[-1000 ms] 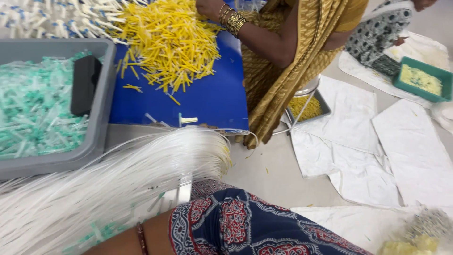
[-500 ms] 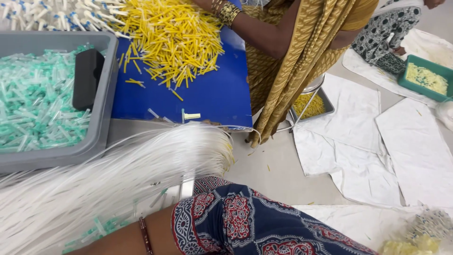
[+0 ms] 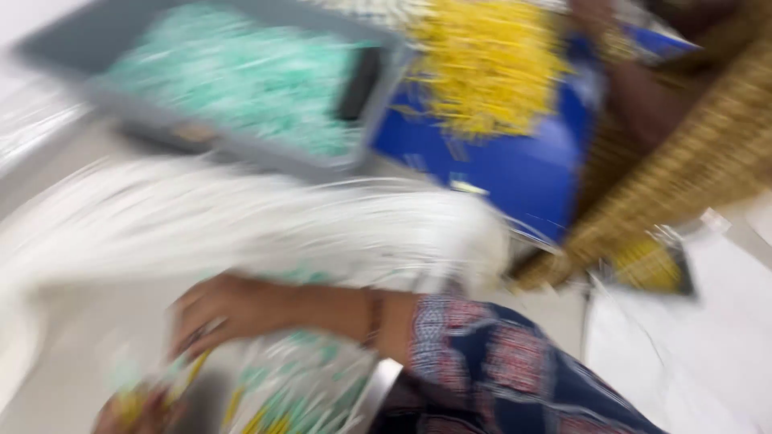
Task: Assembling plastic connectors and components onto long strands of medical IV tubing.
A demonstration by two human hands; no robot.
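The whole view is smeared by motion. My right hand (image 3: 215,315) reaches left from a blue patterned sleeve (image 3: 490,366), with a bangle at the wrist. Its fingers curl down over a heap of mixed teal, white and yellow small pieces (image 3: 301,390). My left hand (image 3: 121,411) shows only partly at the bottom left edge, with something yellow at it. The blur hides what either hand grips. Just beyond my right arm lies a thick bundle of thin white strands (image 3: 281,233).
A grey tray (image 3: 241,157) of teal pieces, with a black object (image 3: 359,84) inside, stands at the back. A heap of yellow sticks (image 3: 482,72) lies on a blue sheet (image 3: 515,173). Another person in a golden garment (image 3: 691,161) sits at the right. White sheets (image 3: 700,345) cover the floor.
The view has swung down and to the left and gone blurry. Both of my hands and the mixed heap of pieces have come into sight at the bottom.
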